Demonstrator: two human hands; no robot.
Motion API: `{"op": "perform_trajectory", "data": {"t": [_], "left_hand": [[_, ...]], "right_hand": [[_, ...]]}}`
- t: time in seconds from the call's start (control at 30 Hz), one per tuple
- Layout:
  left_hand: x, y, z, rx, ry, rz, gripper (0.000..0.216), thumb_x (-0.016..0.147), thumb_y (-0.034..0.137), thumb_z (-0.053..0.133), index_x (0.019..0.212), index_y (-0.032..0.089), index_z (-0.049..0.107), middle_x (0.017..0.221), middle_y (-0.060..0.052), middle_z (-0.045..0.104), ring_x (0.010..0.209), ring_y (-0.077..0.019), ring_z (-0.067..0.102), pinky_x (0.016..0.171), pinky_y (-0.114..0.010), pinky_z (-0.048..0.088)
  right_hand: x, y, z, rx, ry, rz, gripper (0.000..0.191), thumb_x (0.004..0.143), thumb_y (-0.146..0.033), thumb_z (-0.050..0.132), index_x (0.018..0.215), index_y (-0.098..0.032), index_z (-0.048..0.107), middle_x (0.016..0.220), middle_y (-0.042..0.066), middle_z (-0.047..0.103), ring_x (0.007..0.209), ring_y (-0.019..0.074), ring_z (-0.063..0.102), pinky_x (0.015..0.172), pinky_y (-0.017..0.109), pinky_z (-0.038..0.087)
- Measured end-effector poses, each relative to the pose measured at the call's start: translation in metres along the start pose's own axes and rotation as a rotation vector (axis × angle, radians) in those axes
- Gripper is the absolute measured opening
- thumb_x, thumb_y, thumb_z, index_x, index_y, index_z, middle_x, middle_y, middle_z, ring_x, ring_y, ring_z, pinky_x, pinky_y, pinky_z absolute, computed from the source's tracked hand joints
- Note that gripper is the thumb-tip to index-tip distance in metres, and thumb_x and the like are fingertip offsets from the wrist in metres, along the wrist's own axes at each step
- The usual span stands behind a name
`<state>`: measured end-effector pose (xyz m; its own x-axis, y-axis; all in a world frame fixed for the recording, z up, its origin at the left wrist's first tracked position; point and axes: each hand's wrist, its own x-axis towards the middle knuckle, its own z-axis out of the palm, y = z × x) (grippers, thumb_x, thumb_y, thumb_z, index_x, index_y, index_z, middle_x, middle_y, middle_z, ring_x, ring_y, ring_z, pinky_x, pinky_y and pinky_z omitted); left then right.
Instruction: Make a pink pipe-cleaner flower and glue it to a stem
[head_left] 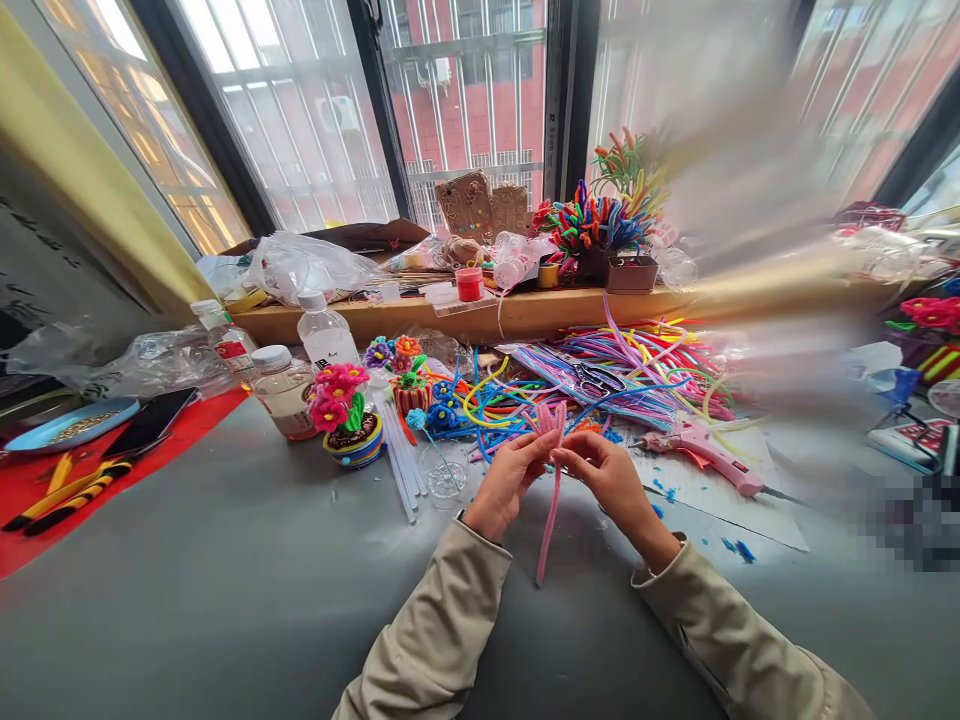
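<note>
My left hand (508, 480) and my right hand (611, 478) meet over the grey table (225, 580), both pinched on a pink pipe cleaner (550, 520). Its looped top sticks up above my fingers and its long tail hangs down towards me between my wrists. Just beyond my hands lies a heap of coloured pipe cleaners (600, 375) with scissors (598, 379) on top. A pink glue gun (705, 450) lies to the right of my right hand.
Small pipe-cleaner flower pots (349, 420), clear sticks (403, 465), and plastic bottles (324, 335) stand to the left. A phone (150, 420) and yellow pliers (67, 490) lie on a red mat (30, 540). The wooden windowsill (480, 310) holds craft clutter. The right side is blurred.
</note>
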<state>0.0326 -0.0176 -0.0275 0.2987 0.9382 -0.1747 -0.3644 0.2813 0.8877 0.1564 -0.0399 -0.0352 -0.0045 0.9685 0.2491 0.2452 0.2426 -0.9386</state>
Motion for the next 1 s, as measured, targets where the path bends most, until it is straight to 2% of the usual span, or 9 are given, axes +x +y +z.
{"op": "perform_trajectory", "data": {"t": [0.1,0.33,0.47,0.57,0.63,0.73,0.87,1.0], "left_hand": [[-0.0022,0.0001,0.0013,0.019,0.001,-0.014,0.025,0.054,0.034,0.067,0.070,0.014,0.064,0.064,0.000,0.058,0.057,-0.0062,0.048,0.056,-0.018,0.034],[-0.0022,-0.0006,0.0016,0.149,0.040,0.051,0.031,0.059,0.040,0.062,0.066,0.010,0.064,0.066,-0.005,0.062,0.063,-0.0119,0.054,0.066,-0.024,0.040],[-0.0030,0.0013,0.0040,0.143,-0.018,0.014,0.031,0.057,0.039,0.064,0.071,0.011,0.064,0.068,-0.004,0.062,0.063,-0.0111,0.055,0.066,-0.024,0.041],[-0.0030,0.0022,0.0043,0.120,-0.021,-0.011,0.030,0.055,0.037,0.066,0.071,0.012,0.063,0.066,-0.003,0.060,0.059,-0.0089,0.053,0.061,-0.022,0.041],[-0.0024,0.0018,0.0038,0.129,-0.010,-0.012,0.029,0.054,0.036,0.067,0.068,0.011,0.062,0.063,-0.001,0.058,0.058,-0.0079,0.052,0.059,-0.021,0.040],[-0.0015,0.0001,0.0029,0.181,-0.008,0.005,0.028,0.053,0.036,0.067,0.064,0.011,0.060,0.062,0.000,0.056,0.058,-0.0079,0.051,0.059,-0.020,0.039],[-0.0007,-0.0023,0.0017,0.189,0.038,0.038,0.027,0.055,0.037,0.066,0.063,0.012,0.058,0.063,0.000,0.055,0.059,-0.0073,0.050,0.057,-0.019,0.037],[-0.0003,-0.0031,0.0005,0.172,0.074,0.063,0.027,0.058,0.039,0.062,0.065,0.013,0.058,0.063,0.002,0.054,0.058,-0.0071,0.049,0.055,-0.019,0.035]], "right_hand": [[0.0016,-0.0001,-0.0018,0.005,0.071,-0.006,0.031,0.064,-0.043,0.057,0.081,-0.017,0.055,0.072,0.004,0.060,0.061,0.0146,0.054,0.053,0.025,0.044],[0.0035,0.0010,-0.0044,0.003,-0.059,0.075,0.028,0.067,-0.042,0.053,0.071,-0.015,0.059,0.060,0.002,0.058,0.051,0.0126,0.051,0.046,0.024,0.042],[0.0050,0.0001,-0.0080,0.135,-0.038,0.064,0.032,0.064,-0.037,0.058,0.090,-0.018,0.056,0.082,0.004,0.060,0.065,0.0133,0.054,0.051,0.023,0.043],[0.0054,-0.0004,-0.0088,0.235,-0.077,0.072,0.032,0.065,-0.036,0.058,0.092,-0.019,0.056,0.090,0.003,0.059,0.070,0.0126,0.054,0.056,0.023,0.042],[0.0054,0.0001,-0.0087,0.301,-0.094,0.109,0.028,0.066,-0.037,0.056,0.088,-0.019,0.057,0.087,0.003,0.060,0.070,0.0122,0.053,0.058,0.023,0.042],[0.0060,0.0020,-0.0084,0.357,-0.048,0.158,0.025,0.066,-0.036,0.056,0.082,-0.017,0.058,0.078,0.001,0.059,0.065,0.0111,0.052,0.059,0.024,0.041],[0.0062,0.0031,-0.0078,0.267,0.028,0.130,0.021,0.064,-0.035,0.058,0.070,-0.015,0.056,0.064,-0.001,0.054,0.057,0.0092,0.047,0.055,0.022,0.038],[0.0037,0.0010,-0.0056,0.223,0.027,0.117,0.021,0.067,-0.037,0.055,0.068,-0.016,0.054,0.064,-0.001,0.053,0.057,0.0095,0.046,0.053,0.022,0.037]]}}
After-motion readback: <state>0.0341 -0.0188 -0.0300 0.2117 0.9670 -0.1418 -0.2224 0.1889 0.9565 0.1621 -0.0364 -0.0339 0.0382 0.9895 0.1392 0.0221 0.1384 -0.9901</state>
